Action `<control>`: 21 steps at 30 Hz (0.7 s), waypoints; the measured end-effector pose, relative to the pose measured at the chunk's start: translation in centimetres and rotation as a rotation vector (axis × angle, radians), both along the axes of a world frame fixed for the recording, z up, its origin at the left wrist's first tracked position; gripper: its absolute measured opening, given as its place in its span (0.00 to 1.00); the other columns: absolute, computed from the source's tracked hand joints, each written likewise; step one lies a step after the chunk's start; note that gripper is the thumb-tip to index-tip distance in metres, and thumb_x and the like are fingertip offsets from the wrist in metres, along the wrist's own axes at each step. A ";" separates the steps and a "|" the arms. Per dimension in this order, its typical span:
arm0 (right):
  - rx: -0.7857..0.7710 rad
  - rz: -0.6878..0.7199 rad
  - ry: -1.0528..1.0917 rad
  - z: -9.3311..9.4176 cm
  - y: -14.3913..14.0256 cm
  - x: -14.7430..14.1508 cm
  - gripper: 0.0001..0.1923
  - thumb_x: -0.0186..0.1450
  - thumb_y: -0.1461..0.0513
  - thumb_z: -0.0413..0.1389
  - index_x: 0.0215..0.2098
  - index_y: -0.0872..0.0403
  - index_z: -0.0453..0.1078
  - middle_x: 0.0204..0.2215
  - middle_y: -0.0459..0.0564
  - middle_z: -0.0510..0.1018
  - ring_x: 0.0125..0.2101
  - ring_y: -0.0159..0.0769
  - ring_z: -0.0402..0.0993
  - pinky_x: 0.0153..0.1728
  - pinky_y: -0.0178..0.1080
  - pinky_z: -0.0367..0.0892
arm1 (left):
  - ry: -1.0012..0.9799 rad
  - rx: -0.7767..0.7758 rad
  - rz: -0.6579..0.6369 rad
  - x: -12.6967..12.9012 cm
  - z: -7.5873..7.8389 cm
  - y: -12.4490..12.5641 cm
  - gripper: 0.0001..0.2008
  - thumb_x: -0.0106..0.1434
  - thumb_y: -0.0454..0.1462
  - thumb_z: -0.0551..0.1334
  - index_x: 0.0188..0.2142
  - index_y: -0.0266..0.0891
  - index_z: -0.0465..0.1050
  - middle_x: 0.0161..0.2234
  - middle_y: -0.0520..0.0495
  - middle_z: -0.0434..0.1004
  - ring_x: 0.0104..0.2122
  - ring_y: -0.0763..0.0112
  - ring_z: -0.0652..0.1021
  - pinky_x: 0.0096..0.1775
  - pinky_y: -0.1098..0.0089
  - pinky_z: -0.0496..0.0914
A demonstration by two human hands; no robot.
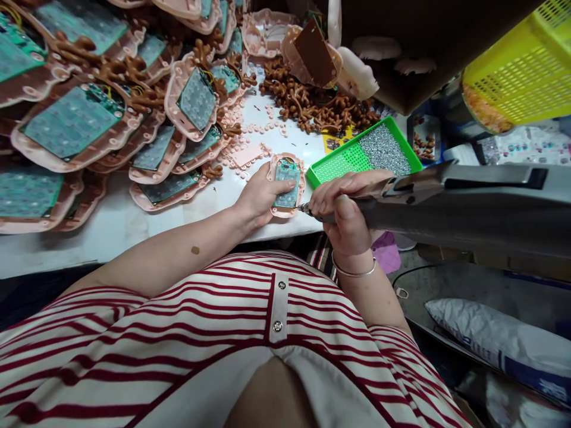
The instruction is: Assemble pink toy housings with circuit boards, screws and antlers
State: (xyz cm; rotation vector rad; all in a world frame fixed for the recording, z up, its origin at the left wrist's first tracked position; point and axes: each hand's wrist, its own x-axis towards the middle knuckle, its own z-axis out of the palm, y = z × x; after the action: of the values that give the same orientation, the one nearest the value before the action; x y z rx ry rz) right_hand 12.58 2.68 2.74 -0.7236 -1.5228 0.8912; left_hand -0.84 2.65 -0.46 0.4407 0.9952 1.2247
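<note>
Pink housing (pixel 285 212): shallow shell with a rounded, irregular outline; open face up.
Circuit board (pixel 286 197): green, seated inside the shell, a greyish panel covering most of it; yellow wire at the far end.
Surface (pixel 178 223): white, with small dark marks; similar pink shells with boards (pixel 74 131) piled at left, several bearing brown branched parts.
Brown parts (pixel 303 98): loose heap towards the back.
Green tray (pixel 336 163): perforated, just right of the housing; small metal screws (pixel 386 148) at its far end.
Room: yellow basket (pixel 526 71) at upper right; white-and-blue sack (pixel 491 327) below, at right.
Left grip (pixel 259 196): pinching the housing by its left side, thumb laid across the board.
Right grip (pixel 341 205): wrapped round the front of a grey power screwdriver (pixel 446 202).
Housing position: between the two grips, near the surface's front edge; driver tip at its lower right corner, contact with a screw cannot be told.
</note>
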 end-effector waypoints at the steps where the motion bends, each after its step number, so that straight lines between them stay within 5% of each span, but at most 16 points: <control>1: 0.062 0.014 0.058 0.4 -0.1 0.0 0.14 0.63 0.45 0.59 0.41 0.41 0.66 0.22 0.38 0.68 0.17 0.32 0.67 0.17 0.39 0.68 | -0.002 0.005 0.001 0.0 0.0 0.0 0.23 0.45 0.30 0.71 0.42 0.38 0.71 0.33 0.50 0.77 0.32 0.69 0.77 0.41 0.65 0.73; 3: 0.136 0.000 0.122 1.4 -0.2 0.1 0.14 0.64 0.46 0.58 0.42 0.41 0.65 0.19 0.36 0.66 0.14 0.30 0.64 0.14 0.38 0.64 | -0.006 0.011 0.007 0.0 0.0 0.0 0.23 0.44 0.30 0.70 0.42 0.38 0.70 0.33 0.50 0.77 0.32 0.69 0.77 0.41 0.64 0.73; 8: 0.025 -0.169 0.043 2.3 -0.3 0.5 0.21 0.61 0.37 0.56 0.37 0.41 0.62 0.15 0.37 0.62 0.13 0.33 0.62 0.17 0.42 0.64 | -0.012 0.022 0.015 0.1 0.1 -0.1 0.23 0.44 0.30 0.70 0.41 0.38 0.69 0.33 0.50 0.76 0.32 0.68 0.77 0.39 0.64 0.73; 13: 0.103 -0.068 0.223 2.1 -0.2 -0.3 0.16 0.61 0.43 0.61 0.42 0.38 0.72 0.17 0.37 0.63 0.14 0.29 0.62 0.14 0.36 0.63 | -0.005 0.043 0.044 0.1 -0.2 -0.2 0.22 0.43 0.31 0.70 0.40 0.38 0.69 0.32 0.51 0.75 0.31 0.69 0.76 0.39 0.65 0.73; 17: 0.005 -0.113 0.323 5.3 -0.5 0.2 0.22 0.61 0.38 0.57 0.44 0.39 0.77 0.26 0.39 0.74 0.21 0.29 0.72 0.18 0.34 0.69 | 0.008 0.054 0.040 0.1 -0.4 -0.2 0.25 0.44 0.32 0.71 0.43 0.39 0.69 0.32 0.51 0.75 0.32 0.67 0.77 0.42 0.61 0.73; 19: -0.061 -0.088 0.344 7.4 -0.8 1.1 0.15 0.62 0.44 0.59 0.44 0.37 0.77 0.34 0.36 0.80 0.30 0.30 0.80 0.28 0.36 0.76 | 0.008 0.062 0.025 0.1 -0.5 -0.2 0.25 0.44 0.32 0.70 0.44 0.39 0.69 0.33 0.50 0.76 0.32 0.66 0.77 0.43 0.60 0.73; 21: -0.167 -0.029 0.330 9.1 -1.1 2.2 0.19 0.58 0.45 0.63 0.43 0.42 0.79 0.38 0.38 0.82 0.38 0.33 0.82 0.40 0.38 0.78 | 0.001 0.073 0.015 0.0 -0.5 -0.2 0.25 0.45 0.33 0.70 0.44 0.39 0.69 0.33 0.50 0.76 0.32 0.66 0.77 0.43 0.60 0.73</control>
State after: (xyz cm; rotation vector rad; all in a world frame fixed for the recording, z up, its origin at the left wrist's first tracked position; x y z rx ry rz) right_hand 14.79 1.54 11.86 -0.6777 -1.1536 1.0673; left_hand -0.80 2.42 -0.92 0.4917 0.9590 1.2776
